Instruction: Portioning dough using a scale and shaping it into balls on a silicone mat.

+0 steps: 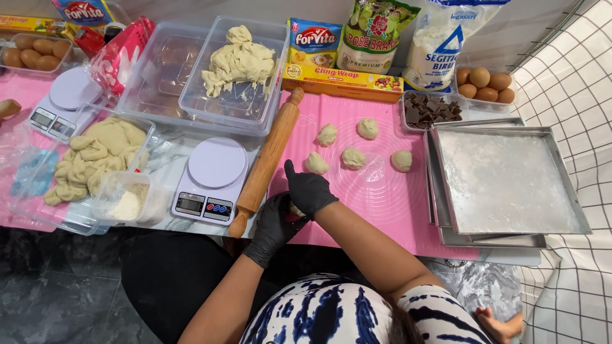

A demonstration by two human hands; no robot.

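Gloved hands are rolling a dough piece at the mat's near edge.

The left hand (275,224) is cupping under and the right hand (310,190) is pressing over a small dough lump (296,210), barely showing between the palms. It could slip off the pink mat (382,191). The rolling pin (266,162) is lying just beside, crowding the left; five dough balls (354,157) are sitting ahead, a floured tray (507,181) to the right.

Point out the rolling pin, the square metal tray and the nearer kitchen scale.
rolling pin (268,160), head view, middle of the wooden barrel
square metal tray (567,191), head view, right rim
kitchen scale (217,162), head view, round weighing plate
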